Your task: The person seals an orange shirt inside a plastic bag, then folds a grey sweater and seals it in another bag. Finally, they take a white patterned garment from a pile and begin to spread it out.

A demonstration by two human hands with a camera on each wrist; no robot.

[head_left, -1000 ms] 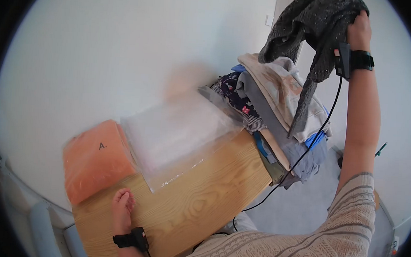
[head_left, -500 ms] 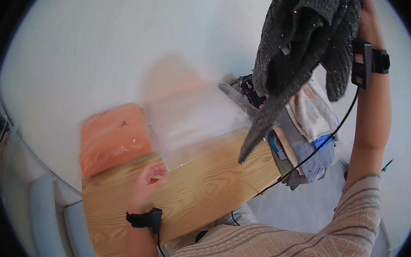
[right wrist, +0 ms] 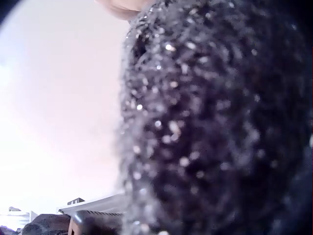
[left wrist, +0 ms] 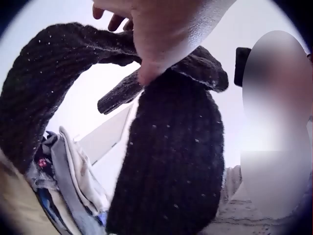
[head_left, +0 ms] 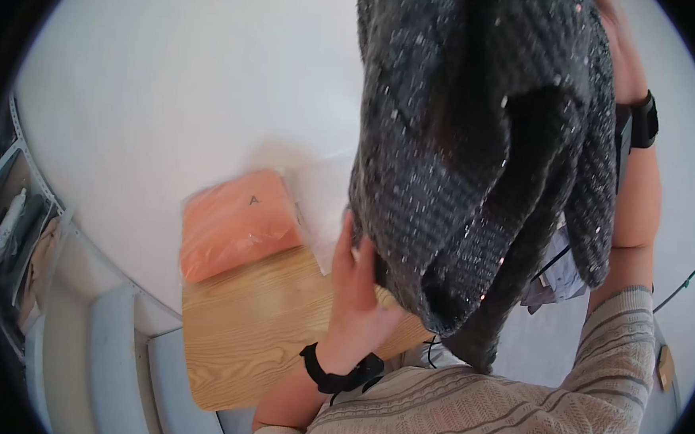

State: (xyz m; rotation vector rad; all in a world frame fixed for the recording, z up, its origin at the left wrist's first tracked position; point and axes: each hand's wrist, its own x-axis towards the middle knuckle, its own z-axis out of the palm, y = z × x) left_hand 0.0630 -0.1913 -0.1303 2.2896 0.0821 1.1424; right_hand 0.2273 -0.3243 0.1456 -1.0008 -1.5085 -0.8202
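A dark grey knitted sweater [head_left: 447, 143] with shiny flecks hangs large in front of the head camera, its lower folds dangling over the table's right part. High at the right, my right hand [head_left: 623, 63] holds it up; the fingers are hidden behind the knit. My left hand [head_left: 362, 297] is at the sweater's lower left edge, fingers extended and fingertips right at the knit. From the left wrist, the thumb [left wrist: 149, 71] lies against the dark knit where its parts meet. Sweater fabric fills most of the right wrist view.
An orange item in a clear bag marked "A" [head_left: 239, 226] lies on the wooden table [head_left: 260, 339]. Beside it is a clear plastic bag [head_left: 316, 207], partly hidden by the sweater. A pile of folded clothes [left wrist: 73, 171] stands at the table's right end. Shelves [head_left: 116, 354] line the left.
The sweater has come down and closer to the body, hanging larger in view. My left hand has risen from over the table, moving right to the sweater's edge. The right hand keeps holding it.
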